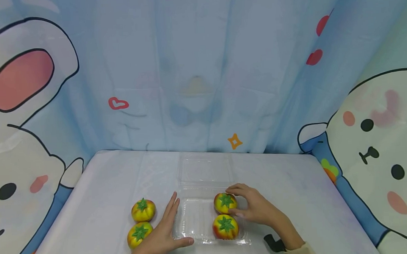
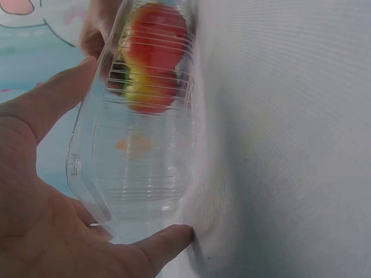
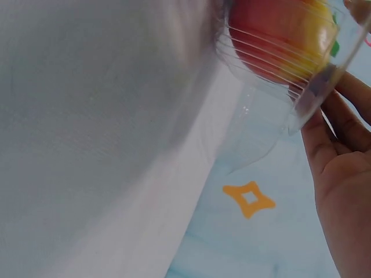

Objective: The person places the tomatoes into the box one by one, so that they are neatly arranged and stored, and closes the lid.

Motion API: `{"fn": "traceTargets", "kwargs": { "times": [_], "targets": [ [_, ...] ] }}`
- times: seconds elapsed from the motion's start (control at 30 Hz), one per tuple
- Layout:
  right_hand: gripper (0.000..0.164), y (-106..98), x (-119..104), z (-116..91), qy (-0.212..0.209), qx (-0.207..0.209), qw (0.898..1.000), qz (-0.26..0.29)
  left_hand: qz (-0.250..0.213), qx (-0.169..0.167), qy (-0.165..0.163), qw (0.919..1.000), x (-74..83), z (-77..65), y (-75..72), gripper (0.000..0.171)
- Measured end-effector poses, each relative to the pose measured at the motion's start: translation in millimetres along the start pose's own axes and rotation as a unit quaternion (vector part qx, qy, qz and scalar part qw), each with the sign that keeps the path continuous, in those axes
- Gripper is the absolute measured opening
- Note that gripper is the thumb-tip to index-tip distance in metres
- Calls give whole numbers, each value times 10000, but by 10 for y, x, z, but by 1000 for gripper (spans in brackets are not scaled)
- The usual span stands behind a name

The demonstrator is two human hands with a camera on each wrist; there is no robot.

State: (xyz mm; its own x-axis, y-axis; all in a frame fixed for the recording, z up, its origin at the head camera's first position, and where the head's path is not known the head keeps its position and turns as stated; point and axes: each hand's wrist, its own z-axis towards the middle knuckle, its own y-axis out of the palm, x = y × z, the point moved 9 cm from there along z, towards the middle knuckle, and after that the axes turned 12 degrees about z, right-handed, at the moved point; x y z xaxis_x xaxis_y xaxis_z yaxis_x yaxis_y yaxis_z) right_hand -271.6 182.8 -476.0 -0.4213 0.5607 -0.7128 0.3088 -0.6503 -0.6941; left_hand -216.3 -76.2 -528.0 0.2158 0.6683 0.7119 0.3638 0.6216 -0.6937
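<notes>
A clear plastic clamshell box [image 1: 197, 218] lies on the table with its lid [image 1: 205, 170] folded back. Inside, along its right side, are two yellow-red tomatoes with green leafy tops, a far tomato [image 1: 221, 204] and a near tomato [image 1: 225, 227]. My right hand [image 1: 252, 204] holds the far one between thumb and fingers. At the box's left edge my left hand [image 1: 162, 233] is spread, fingers straight and thumb along the front corner. Through the ribbed wall in the left wrist view, tomatoes [image 2: 155, 40] show at the box's far end. The right wrist view shows one tomato [image 3: 278, 35] behind the wall.
Left of the box, two more tomatoes rest on the white cloth, a far one [image 1: 143, 210] and a near one [image 1: 139, 234] partly behind my left hand. A black strap [image 1: 274, 243] is at my right wrist. Behind the table [image 1: 277, 177] hangs a blue cartoon curtain [image 1: 194, 66].
</notes>
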Motion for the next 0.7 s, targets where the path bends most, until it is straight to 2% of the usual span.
{"fn": "traceTargets", "kwargs": {
  "times": [0.3, 0.57, 0.7],
  "targets": [
    [51, -137, -23, -81, -237, 359, 9974, 585, 2, 16, 18, 10000, 20, -4, -10, 126],
    [55, -205, 2, -204, -130, 678, 9974, 212, 8, 6, -9, 10000, 22, -11, -8, 126],
    [60, -175, 67, -279, 42, 661, 9972, 335, 43, 32, -3, 10000, 20, -8, -7, 126]
  ]
}}
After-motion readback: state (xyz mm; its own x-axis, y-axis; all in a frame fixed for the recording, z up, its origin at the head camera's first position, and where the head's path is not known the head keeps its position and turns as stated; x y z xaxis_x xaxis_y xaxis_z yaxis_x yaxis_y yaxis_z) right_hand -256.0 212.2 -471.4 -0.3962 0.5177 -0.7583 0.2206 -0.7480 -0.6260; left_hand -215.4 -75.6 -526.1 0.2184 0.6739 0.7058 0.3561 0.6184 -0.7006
